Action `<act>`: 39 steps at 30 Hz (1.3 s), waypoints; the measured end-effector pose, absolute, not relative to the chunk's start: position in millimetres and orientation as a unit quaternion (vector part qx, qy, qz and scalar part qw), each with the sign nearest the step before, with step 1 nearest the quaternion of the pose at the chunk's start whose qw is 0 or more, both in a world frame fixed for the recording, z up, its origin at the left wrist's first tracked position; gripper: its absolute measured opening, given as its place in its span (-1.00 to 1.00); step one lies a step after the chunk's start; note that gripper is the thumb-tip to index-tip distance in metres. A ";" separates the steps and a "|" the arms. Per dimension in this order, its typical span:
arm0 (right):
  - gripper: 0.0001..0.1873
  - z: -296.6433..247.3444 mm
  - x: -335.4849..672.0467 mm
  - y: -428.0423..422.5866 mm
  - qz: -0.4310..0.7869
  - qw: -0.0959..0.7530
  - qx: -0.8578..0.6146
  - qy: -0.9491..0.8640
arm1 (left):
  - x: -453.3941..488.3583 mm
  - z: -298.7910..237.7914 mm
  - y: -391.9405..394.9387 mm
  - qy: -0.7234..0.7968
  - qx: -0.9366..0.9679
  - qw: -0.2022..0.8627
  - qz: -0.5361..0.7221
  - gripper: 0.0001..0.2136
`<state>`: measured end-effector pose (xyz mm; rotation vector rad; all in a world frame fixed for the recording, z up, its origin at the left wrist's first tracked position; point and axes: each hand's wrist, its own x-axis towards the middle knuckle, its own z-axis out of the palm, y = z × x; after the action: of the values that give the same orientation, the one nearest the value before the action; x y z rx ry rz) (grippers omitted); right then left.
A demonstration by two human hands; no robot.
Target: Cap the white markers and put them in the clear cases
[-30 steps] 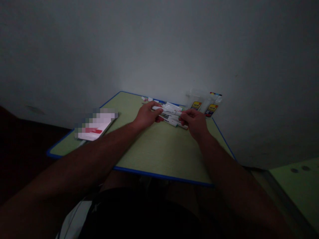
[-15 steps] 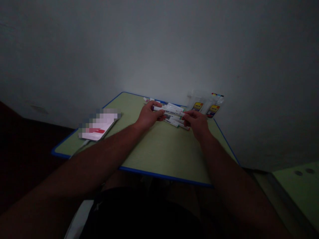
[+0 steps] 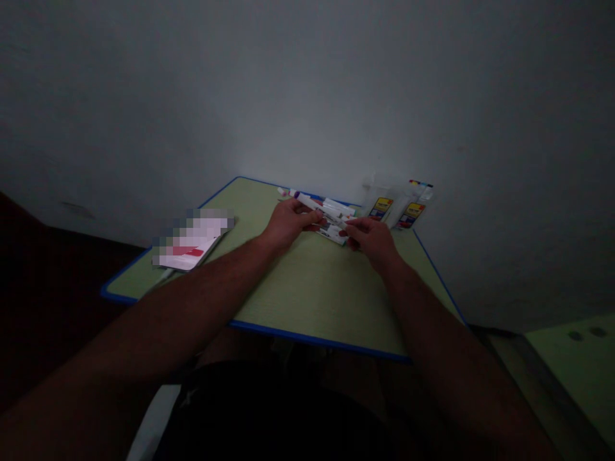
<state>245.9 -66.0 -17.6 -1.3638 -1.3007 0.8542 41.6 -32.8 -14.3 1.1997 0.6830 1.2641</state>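
Observation:
A heap of white marker pens [image 3: 336, 221] lies at the far side of a green desk [image 3: 298, 288] with a blue rim. My left hand [image 3: 288, 224] has its fingers closed round one white marker [image 3: 310, 203] with a purple end, tilted up to the left. My right hand [image 3: 372, 237] is closed in a pinch at the right end of the same heap, touching the pens; which pen it grips is hidden by the fingers.
A phone or booklet [image 3: 192, 240] lies near the desk's left edge. Two clear packets with yellow labels [image 3: 396, 205] lean at the far right corner against the grey wall. A few loose caps [image 3: 283, 191] lie at the back edge. Another green surface [image 3: 576, 365] shows at lower right.
The marker in my left hand has tilted, its purple end raised towards the back of the desk. My right hand has slid slightly left along the heap.

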 end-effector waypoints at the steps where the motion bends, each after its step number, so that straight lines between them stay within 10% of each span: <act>1: -0.80 -17.8 245.2 -66.4 0.356 0.505 -0.562 -0.549 | 41.8 -14.7 -32.7 0.292 0.517 0.594 0.543 -0.77; 20: -0.83 -20.0 240.9 -67.1 0.297 0.458 -0.573 -0.611 | 43.8 -26.9 -24.4 0.288 0.658 0.437 0.542 -0.80; 39: -0.66 -16.0 244.0 -63.7 0.386 0.596 -0.480 -0.516 | 35.9 -24.7 -30.7 0.358 0.783 0.174 0.477 -0.76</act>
<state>244.0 -63.7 -16.0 -1.1135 -1.1985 0.8956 35.9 -30.7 -24.7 2.2205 1.0138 1.3533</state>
